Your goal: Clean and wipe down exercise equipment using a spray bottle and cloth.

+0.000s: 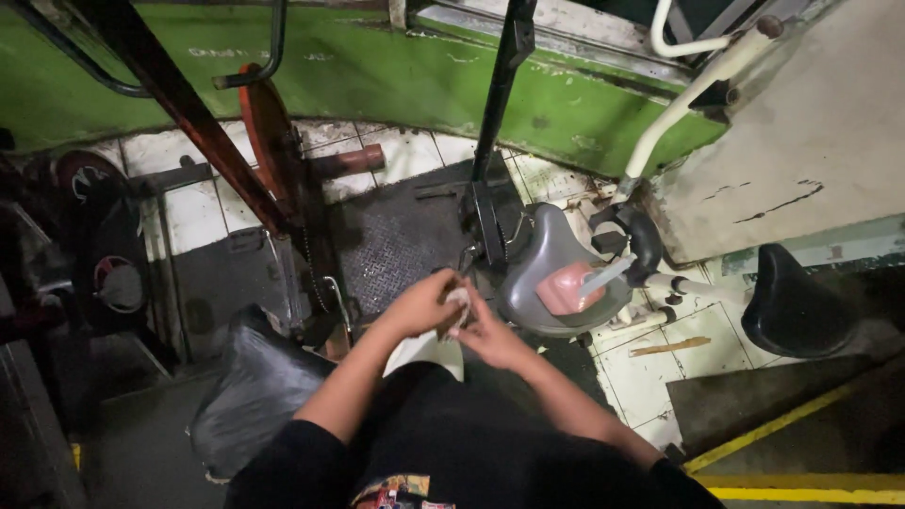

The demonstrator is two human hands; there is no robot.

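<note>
Head view: left hand [415, 303] and right hand [490, 337] meet above the lap, fingers of both pinched shut on a small pale crumpled wad [458, 303], near a grey exercise-bike housing [547, 269].

Dim room, floor of dirty white tiles [650, 372] with yellow stripes [801, 493] at lower right. Scuffed green wall [396, 75] runs along the top; grey exercise-bike housing [547, 273] just right of centre, black saddle [792, 306] far right, black bag [255, 396] lower left.
</note>
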